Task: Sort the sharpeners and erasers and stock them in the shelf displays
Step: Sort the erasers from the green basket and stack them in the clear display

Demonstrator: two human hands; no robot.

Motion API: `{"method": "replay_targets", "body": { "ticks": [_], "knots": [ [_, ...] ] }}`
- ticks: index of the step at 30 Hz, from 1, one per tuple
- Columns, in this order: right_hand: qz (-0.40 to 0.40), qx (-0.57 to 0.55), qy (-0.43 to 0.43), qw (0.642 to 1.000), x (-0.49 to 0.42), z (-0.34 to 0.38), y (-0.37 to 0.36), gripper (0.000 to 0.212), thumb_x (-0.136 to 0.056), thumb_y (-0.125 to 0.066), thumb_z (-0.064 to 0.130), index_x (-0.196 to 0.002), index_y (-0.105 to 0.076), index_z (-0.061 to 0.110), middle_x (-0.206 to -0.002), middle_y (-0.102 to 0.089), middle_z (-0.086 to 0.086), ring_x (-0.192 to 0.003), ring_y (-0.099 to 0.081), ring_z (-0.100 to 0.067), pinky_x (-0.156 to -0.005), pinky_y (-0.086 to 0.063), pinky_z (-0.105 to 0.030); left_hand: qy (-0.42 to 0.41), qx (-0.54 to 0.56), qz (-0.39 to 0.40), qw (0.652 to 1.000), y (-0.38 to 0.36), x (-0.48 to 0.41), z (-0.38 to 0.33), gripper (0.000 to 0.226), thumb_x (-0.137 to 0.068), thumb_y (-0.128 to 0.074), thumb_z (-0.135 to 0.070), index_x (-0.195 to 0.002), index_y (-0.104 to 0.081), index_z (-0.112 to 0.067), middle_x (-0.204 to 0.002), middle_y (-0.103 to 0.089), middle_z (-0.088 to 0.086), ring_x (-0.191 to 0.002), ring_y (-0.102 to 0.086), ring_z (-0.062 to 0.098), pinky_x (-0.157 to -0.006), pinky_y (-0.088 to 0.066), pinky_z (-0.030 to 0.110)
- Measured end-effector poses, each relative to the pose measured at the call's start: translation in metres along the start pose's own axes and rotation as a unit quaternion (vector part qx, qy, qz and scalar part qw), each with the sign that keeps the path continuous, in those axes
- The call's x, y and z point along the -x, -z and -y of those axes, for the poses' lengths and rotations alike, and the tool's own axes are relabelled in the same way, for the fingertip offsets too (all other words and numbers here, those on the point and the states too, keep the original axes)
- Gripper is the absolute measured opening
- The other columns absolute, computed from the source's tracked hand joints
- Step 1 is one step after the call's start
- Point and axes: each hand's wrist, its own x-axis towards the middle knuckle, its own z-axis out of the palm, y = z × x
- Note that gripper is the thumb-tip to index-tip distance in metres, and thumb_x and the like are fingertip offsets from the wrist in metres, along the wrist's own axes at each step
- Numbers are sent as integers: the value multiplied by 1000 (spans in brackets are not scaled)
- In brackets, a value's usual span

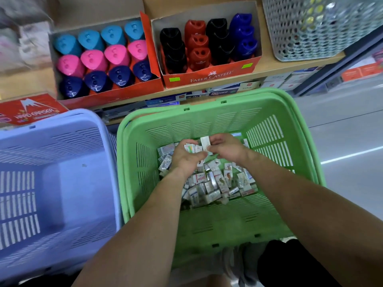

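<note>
Inside the green basket [207,125], the right hand [226,148] pinches a white eraser [205,142]. The left hand [186,159] curls round wrapped erasers [191,147]. A blue basket [62,125] sits at nine o'clock.

Erasers [215,183] heaped in the basket [207,226], sharpeners up on the shelf [294,64].
My right hand [227,147] pinches one white eraser [205,143] upright above the heap, and my left hand [185,159] grips a handful [191,147] just beside it. The rest, small wrapped blocks, lie jumbled across the green basket's floor. On the shelf, the left box [150,34] holds triangular sharpeners [103,56] in teal, pink and navy rows. The right box [211,76], touching it, stands black, red and blue sharpeners [207,42] in columns.
</note>
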Motion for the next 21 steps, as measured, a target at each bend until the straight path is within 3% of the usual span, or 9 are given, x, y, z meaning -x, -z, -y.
{"method": "replay_targets", "body": {
  "ticks": [5, 8, 12, 15, 17, 19, 21],
  "knots": [
    [-29, -82, 18, 996, 38, 38, 3, 21, -100, -57, 4, -120, -64, 2, -109, -68, -17, -88, -67, -24, -69, -59, -28, 4, 90, -1, 996, -1, 39, -38, 50, -76, -87, -13, -113, -57, -30, -114, -64, 4, -93, -67, 22, -79, -63, 40],
    [-67, -92, 51, 992, 73, 61, 10, 12, -97, -59, 3, -99, -69, 10, -90, -70, -9, -81, -66, -23, -69, -55, -31, -17, 130, 24, 991, 1, 71, -61, 39, -82, -81, -7, -104, -56, -27, -103, -64, 4, -88, -64, 19, -83, -62, 44],
    [-108, -89, 82, 987, 122, 90, 20, 21, -88, -70, 10, -109, -69, 10, -99, -68, -7, -92, -65, -25, -72, -52, -33, -98, 84, 54, 990, 23, 114, -83, 38, -83, -81, -11, -111, -59, -23, -102, -61, 0, -88, -63, 15, -80, -63, 42],
    [-84, -137, 139, 977, 157, 112, 17, 33, -86, -73, -1, -114, -63, 14, -82, -63, -9, -78, -62, -24, -66, -52, -32, -177, 14, 52, 983, 56, 144, -96, 33, -81, -83, -17, -106, -62, -25, -106, -62, 0, -87, -65, 18, -74, -63, 41],
    [-58, -147, 179, 971, 180, 130, 6, 44, -88, -70, -5, -125, -62, 18, -77, -63, -4, -74, -65, -18, -70, -57, -30, -225, -8, 42, 973, 83, 165, -105, 31, -78, -85, -19, -100, -64, -27, -108, -63, -2, -85, -65, 18, -71, -63, 39],
    [-35, -157, 209, 965, 200, 151, -7, 44, -91, -66, -5, -128, -63, 20, -88, -71, -9, -82, -72, -21, -80, -59, -32, -265, -22, 23, 964, 113, 186, -112, 31, -76, -86, -18, -97, -65, -25, -99, -65, -3, -79, -63, 15, -71, -61, 35],
    [-16, -182, 228, 956, 215, 173, -25, 38, -93, -63, -5, -122, -66, 20, -96, -74, -14, -88, -74, -26, -85, -60, -35, -283, -9, 8, 959, 143, 205, -116, 30, -76, -87, -14, -96, -66, -23, -89, -66, -3, -75, -63, 15, -71, -62, 42]
  ]
}}
